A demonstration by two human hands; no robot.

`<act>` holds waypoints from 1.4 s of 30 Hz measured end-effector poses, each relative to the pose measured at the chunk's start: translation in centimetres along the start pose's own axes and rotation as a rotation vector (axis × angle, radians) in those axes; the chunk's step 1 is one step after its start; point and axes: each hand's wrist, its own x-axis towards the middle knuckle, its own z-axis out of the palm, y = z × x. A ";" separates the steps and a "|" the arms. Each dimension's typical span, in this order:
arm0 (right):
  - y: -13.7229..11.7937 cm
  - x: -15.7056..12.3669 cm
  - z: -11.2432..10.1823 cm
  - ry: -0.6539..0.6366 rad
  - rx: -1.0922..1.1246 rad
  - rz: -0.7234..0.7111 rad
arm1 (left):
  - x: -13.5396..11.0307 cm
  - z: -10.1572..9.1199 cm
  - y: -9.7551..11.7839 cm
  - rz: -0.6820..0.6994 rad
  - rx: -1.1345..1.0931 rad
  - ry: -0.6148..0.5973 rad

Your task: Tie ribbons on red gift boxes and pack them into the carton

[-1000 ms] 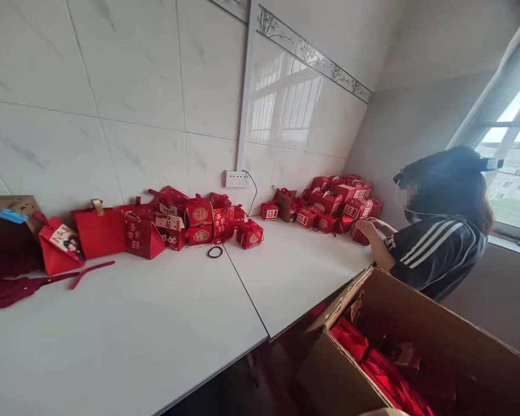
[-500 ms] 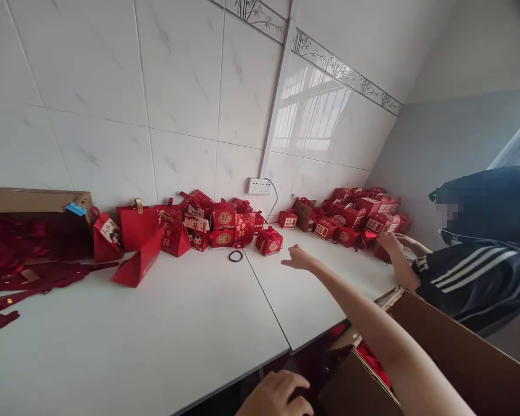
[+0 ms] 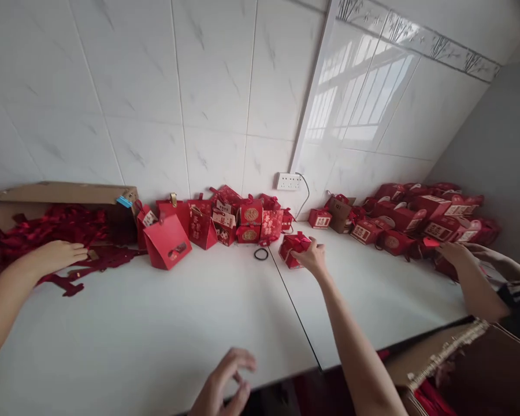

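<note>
My right hand [image 3: 312, 258] reaches across the table to a small red gift box [image 3: 291, 247] with a ribbon bow on top. The thumb lies on the box's near side and the fingers are at its right edge, gripping it where it sits. Lower down, my left hand [image 3: 225, 381] hovers over the table's front edge, fingers curled loosely and apart from the thumb, holding nothing. Left of the gift box lies a black ring [image 3: 261, 254]. Behind it stands a cluster of red and gold boxes [image 3: 250, 215]. A taller red box with a cutout window [image 3: 167, 242] stands farther left.
Another person's hand [image 3: 60, 257] is at the left, by a cardboard box [image 3: 69, 192] of red material. At right, a co-worker's hands [image 3: 457, 254] touch a pile of red boxes [image 3: 398, 216]. An open carton [image 3: 450, 352] stands at the front right.
My right hand has come onto the small gift box. My view has swung left. Another person's hand has appeared at the left, and the taller red box there now stands upright.
</note>
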 end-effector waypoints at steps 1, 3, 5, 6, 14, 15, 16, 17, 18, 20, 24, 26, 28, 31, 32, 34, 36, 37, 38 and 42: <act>0.0 -2.3 0.0 0.014 0.004 -0.028 | 0.5 0.1 0.6 -0.062 -0.035 0.048; -0.2 -7.6 0.5 0.096 0.067 -0.143 | 1.6 0.3 1.6 -0.172 -0.074 0.144; -0.5 -13.3 1.4 0.202 0.129 -0.233 | 2.6 0.8 2.1 -0.138 -0.071 0.284; -0.7 -16.0 1.9 0.230 0.134 -0.258 | 2.9 1.0 2.2 -0.094 -0.060 0.323; -1.0 -26.4 -1.1 -0.201 0.239 -0.502 | 1.8 -1.9 0.8 -0.159 -0.185 0.113; -0.8 -25.7 -2.3 -0.316 0.260 -0.500 | 1.6 -2.7 0.8 -0.173 -0.152 0.084; -0.8 -24.7 -3.4 -0.378 0.267 -0.468 | 1.4 -3.6 0.9 -0.178 -0.105 0.047; -0.8 -23.5 -4.2 -0.357 0.270 -0.425 | 1.4 -4.4 1.1 -0.175 -0.056 0.001; -1.0 -22.1 -4.6 -0.296 0.275 -0.393 | 1.4 -5.2 1.3 -0.164 -0.009 -0.046; -1.7 -19.6 -4.4 -0.279 0.293 -0.427 | 1.6 -6.3 1.8 -0.126 0.064 -0.128; -3.7 -17.6 -2.3 -0.401 0.266 -0.574 | 2.6 -7.2 2.8 -0.053 0.162 -0.255; -4.3 -18.0 -1.7 -0.430 0.259 -0.575 | 3.1 -7.2 3.1 -0.032 0.167 -0.283; -4.5 -18.7 -1.7 -0.455 0.316 -0.494 | 3.4 -7.0 3.1 -0.027 0.143 -0.254; -4.1 -20.0 -1.8 -0.505 0.475 -0.268 | 3.5 -6.7 2.8 -0.056 0.119 -0.150; -3.8 -20.4 -1.7 -0.526 0.525 -0.193 | 3.4 -6.7 2.8 -0.062 0.126 -0.118; -3.0 -21.1 -1.2 -0.550 0.631 -0.076 | 3.3 -6.8 2.9 -0.048 0.156 -0.087; -2.2 -21.5 -0.6 -0.524 0.747 -0.017 | 3.1 -7.2 3.4 -0.007 0.201 -0.125; -1.7 -21.6 -0.3 -0.504 0.797 -0.012 | 3.1 -7.5 3.8 0.022 0.217 -0.176; -1.4 -21.7 -0.2 -0.497 0.829 -0.025 | 3.1 -7.6 4.2 0.051 0.228 -0.236; -0.7 -21.5 -0.3 -0.622 0.807 -0.108 | 3.3 -7.3 5.6 0.054 0.292 -0.273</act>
